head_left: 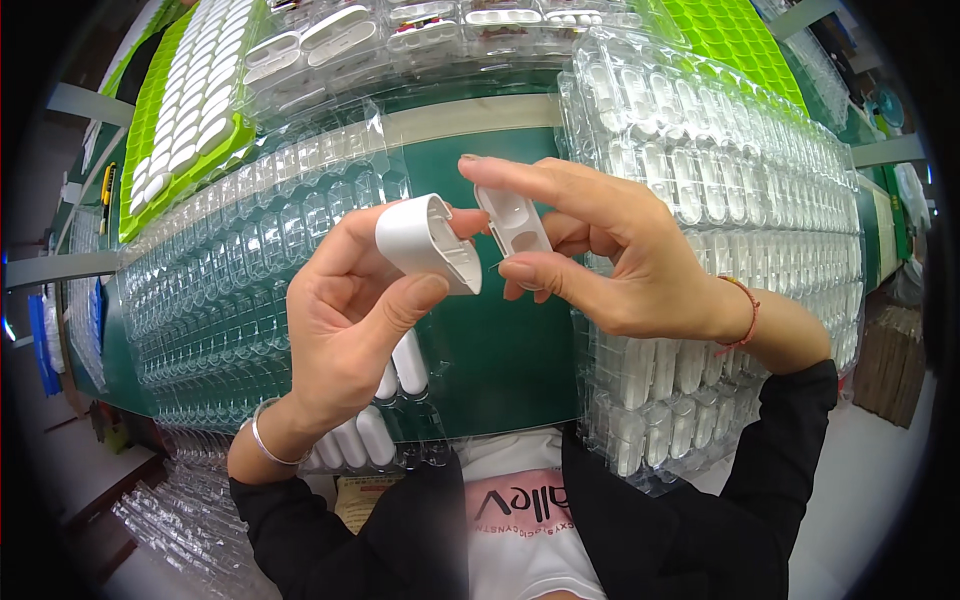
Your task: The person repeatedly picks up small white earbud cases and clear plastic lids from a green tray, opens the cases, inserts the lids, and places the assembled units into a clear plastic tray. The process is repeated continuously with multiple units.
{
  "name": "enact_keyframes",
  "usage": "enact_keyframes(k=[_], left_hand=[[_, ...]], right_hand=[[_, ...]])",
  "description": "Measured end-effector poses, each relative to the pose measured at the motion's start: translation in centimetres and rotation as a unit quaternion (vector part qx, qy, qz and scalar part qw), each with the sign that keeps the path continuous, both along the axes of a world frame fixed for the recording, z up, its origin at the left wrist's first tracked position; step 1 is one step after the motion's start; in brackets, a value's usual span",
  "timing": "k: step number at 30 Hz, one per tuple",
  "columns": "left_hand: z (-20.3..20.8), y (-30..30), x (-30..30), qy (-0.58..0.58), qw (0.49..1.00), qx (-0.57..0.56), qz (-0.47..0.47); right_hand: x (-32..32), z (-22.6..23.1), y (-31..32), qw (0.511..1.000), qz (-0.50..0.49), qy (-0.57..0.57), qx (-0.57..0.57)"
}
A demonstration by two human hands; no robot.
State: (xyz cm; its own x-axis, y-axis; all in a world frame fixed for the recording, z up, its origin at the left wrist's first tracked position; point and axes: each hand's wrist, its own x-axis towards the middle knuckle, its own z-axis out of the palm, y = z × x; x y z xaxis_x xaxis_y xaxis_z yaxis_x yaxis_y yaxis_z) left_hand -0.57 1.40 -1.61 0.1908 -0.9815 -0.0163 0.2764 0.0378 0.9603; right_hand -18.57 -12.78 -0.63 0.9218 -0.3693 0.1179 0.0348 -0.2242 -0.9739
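Note:
My left hand point(345, 305) grips a white plastic earbud case shell point(410, 240), its hollow open side turned to the right. Between the thumb and fingers of my right hand point(610, 250) is a small white insert point(517, 222) with two rounded earbud wells. Only a narrow gap separates the two parts, held up above the green table point(505, 355). Below my left wrist, several white case pieces point(375, 435) lie in a clear tray.
Clear plastic trays point(240, 290) with moulded pockets cover the left. Stacked trays of white inserts point(720, 190) fill the right. Beyond stand a green rack of white shells point(195, 100), another green rack point(735, 45) and a tray of open cases point(340, 40). Cardboard point(890, 365) is stacked at far right.

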Motion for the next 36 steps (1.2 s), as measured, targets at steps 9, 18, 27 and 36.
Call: enact_keyframes(k=[9,18,27,36], left_hand=[[0.3,0.3,-0.5,-0.012,1.0,0.007,-0.003],[-0.2,0.1,-0.1,0.003,1.0,0.009,-0.002],[-0.8,0.0,0.4,0.061,0.996,0.038,0.045],[-0.8,0.1,0.3,0.104,0.994,0.04,0.013]], right_hand=[[-0.2,-0.3,-0.2,0.999,0.0,-0.009,-0.038],[0.1,-1.0,0.2,0.998,-0.045,-0.026,-0.029],[-0.1,-0.7,-0.3,0.999,0.009,-0.005,-0.04],[0.0,-1.0,-0.3,0.998,0.01,-0.02,-0.053]])
